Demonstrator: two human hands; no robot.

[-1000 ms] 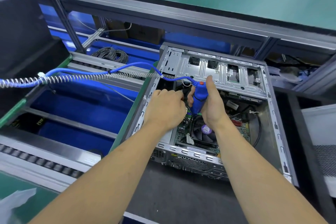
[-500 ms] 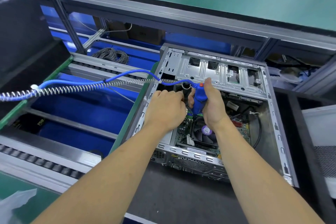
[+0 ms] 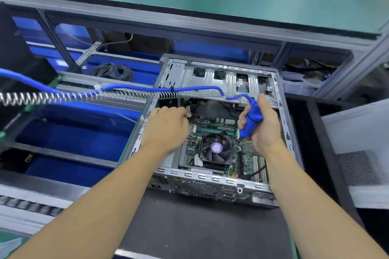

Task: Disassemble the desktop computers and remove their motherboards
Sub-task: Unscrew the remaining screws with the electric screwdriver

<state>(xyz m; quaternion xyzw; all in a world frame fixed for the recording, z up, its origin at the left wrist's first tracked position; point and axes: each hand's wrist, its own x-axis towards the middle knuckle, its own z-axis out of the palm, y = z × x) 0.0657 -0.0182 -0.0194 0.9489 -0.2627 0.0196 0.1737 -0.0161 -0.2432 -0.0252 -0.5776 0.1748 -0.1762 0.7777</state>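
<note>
Lying on its side on the dark surface (image 3: 210, 231), the desktop computer case (image 3: 221, 187) is seen with its side panel already off and its inside exposed. The motherboard (image 3: 246, 153) is still seated in the bottom of the case, with the cooling fan (image 3: 216, 148) mounted on it and cables still attached near the far edge, so its removal is judged not yet done. A coiled cord (image 3: 84, 95) is stretched from the left across the case to the blue electric screwdriver (image 3: 251, 121). The screwdriver is gripped by the right hand (image 3: 265, 128), fingers curled round its body and its tip pointed down at the board. The left hand (image 3: 168, 126) is held just beside the cables at the board's far left; whether anything is pinched cannot be told. Screws, cables and the board itself appear left to be freed.
</note>
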